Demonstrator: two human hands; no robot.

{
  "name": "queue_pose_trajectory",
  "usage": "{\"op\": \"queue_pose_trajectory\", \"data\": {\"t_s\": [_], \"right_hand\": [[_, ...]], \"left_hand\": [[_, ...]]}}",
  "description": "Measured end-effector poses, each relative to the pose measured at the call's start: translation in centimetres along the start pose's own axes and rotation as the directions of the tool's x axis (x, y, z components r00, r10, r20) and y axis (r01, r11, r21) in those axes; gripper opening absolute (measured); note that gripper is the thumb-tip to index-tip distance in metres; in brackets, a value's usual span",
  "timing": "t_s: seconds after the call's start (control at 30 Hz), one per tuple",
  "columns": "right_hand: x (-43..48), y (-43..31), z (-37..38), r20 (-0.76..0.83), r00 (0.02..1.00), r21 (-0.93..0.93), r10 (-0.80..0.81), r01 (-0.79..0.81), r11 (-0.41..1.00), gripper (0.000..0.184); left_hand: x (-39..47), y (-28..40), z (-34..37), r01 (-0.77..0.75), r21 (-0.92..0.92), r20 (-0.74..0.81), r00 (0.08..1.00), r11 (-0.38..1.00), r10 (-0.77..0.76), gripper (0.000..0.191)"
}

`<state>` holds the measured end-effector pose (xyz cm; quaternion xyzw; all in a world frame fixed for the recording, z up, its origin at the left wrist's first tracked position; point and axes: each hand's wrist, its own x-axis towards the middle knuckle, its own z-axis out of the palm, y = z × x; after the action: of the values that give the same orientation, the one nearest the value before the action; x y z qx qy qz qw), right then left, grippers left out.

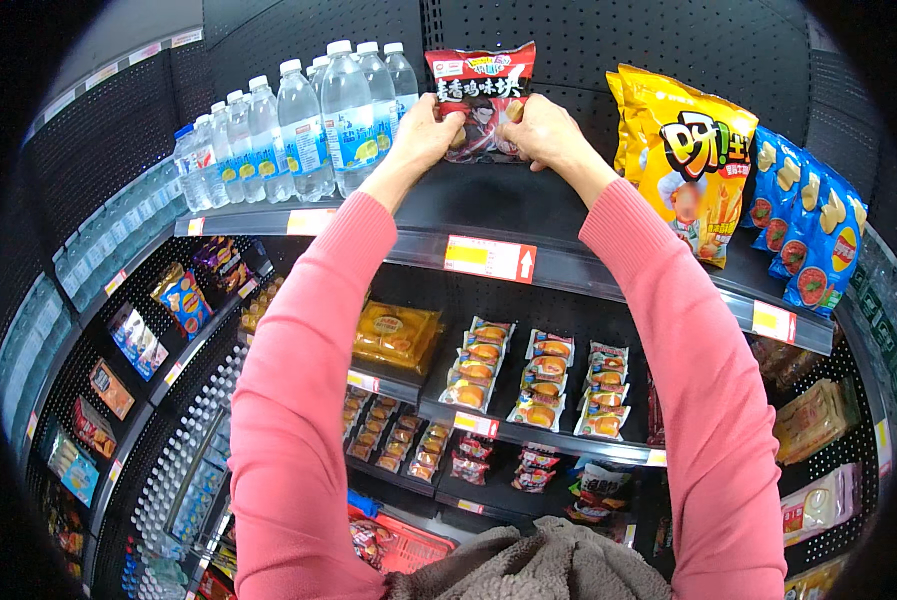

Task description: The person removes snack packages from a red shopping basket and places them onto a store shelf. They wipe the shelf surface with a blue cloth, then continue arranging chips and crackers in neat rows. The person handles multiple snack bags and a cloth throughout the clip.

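Note:
A red and black snack bag (pixel 482 82) stands upright at the back of the top black shelf (pixel 471 199). My left hand (pixel 427 133) grips its left edge, and my right hand (pixel 542 131) grips its lower right side, with the thumbs on its front. To the left of the bag are several clear plastic bottles (pixel 351 120) with white caps and blue labels. Large yellow snack bags (pixel 692 165) stand to the right, with blue chip bags (pixel 816 225) beyond them. Whether the bag's bottom touches the shelf I cannot tell.
Price tags (pixel 491 259) line the shelf's front edge. Lower shelves hold packaged buns (pixel 474 364) and a yellow packet (pixel 396 334). A red plastic basket (pixel 418 544) with snack bags sits below, near my body. More shelves with snack bags (pixel 182 300) and bottles stand at the left.

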<state>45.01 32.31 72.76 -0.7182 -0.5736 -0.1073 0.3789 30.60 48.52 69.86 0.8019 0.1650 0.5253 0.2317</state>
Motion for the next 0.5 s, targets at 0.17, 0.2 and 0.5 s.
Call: {"op": "queue_pose_trajectory", "data": {"t_s": [0.17,0.2,0.5], "right_hand": [[2.6,1.5,2.6,-0.036,0.981,0.037,0.189,-0.188,0.981,0.035],[2.9,1.9,3.0,-0.047,0.977,0.066,0.207,-0.204,0.977,0.036],[3.2,3.5,4.4,-0.009,0.963,0.075,0.269,-0.267,0.961,0.035]], "left_hand": [[2.3,-2.8,3.1,0.009,0.321,-0.135,0.99,0.947,0.036,0.04],[2.7,-3.0,3.4,0.05,0.323,-0.115,0.993,0.945,-0.014,0.044],[3.0,-1.4,4.5,0.238,0.367,0.011,0.966,0.899,-0.26,0.044]]}}
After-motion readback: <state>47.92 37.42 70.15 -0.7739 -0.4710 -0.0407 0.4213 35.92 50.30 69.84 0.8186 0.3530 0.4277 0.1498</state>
